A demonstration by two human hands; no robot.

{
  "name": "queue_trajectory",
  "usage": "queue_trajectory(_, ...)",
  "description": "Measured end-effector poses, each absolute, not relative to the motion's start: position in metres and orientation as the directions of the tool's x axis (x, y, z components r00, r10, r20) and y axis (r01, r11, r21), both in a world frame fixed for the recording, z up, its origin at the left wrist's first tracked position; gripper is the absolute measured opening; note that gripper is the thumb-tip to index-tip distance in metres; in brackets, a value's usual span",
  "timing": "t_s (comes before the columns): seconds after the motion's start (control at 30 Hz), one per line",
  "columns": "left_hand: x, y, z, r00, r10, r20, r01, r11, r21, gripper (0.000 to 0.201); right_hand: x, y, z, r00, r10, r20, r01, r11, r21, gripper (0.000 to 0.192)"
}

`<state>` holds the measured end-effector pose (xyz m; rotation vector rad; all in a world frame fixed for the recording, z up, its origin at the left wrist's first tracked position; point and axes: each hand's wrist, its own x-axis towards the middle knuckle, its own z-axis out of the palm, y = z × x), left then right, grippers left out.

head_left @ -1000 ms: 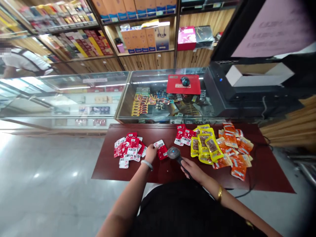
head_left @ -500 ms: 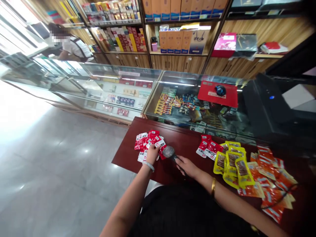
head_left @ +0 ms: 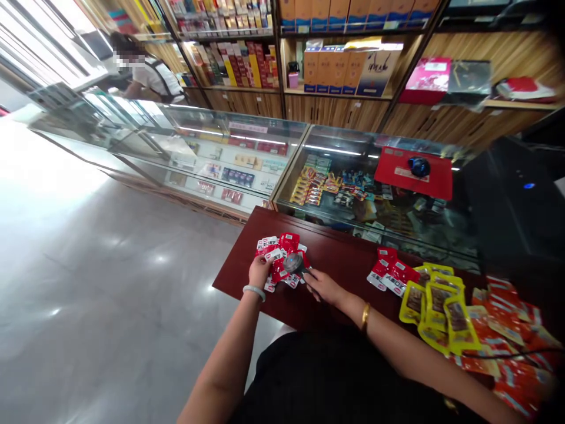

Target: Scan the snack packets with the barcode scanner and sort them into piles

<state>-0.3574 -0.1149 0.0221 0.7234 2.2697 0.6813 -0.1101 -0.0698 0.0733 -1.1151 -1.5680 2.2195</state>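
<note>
The right hand (head_left: pixel 321 286) is gripping a handheld scanner (head_left: pixel 293 263), fingers closed on its handle, over the red packet pile (head_left: pixel 282 259) on the dark red table (head_left: pixel 335 259). The left hand (head_left: pixel 258 272) is pinching one red packet (head_left: pixel 277 272) at that pile's edge. Beyond, a glass counter (head_left: pixel 247 147) is standing.

Glossy red plastic snack sachets (head_left: pixel 282 259); polished dark-red wooden table (head_left: pixel 339 259); smooth glass display counter (head_left: pixel 229 141); shiny grey tiled floor (head_left: pixel 88 282).
</note>
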Motion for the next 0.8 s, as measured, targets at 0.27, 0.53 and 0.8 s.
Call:
queue_trajectory(0.27, -0.344, -0.125, 0.025, -0.708, 0.676, -0.205, 0.507, 0.688, 0.519, 0.061, -0.099, -0.08, 0.072, -0.665, 0.582, -0.469, 0.232, -0.436, -0.87, 0.051)
queue_trajectory(0.53, -0.31, -0.124, 0.021, -0.598, 0.802, -0.009, 0.709, 0.534, 0.461, 0.071, -0.012, -0.095, 0.075, -0.508, 0.7, -0.502, 0.135, -0.511, -0.849, 0.059)
queue_trajectory(0.8, -0.191, -0.072, 0.031, -0.174, 0.984, 0.039, 0.84, 0.127, 0.527, 0.035, 0.089, -0.13, 0.069, -0.245, 0.781, -0.575, -0.001, -0.593, -0.805, 0.056)
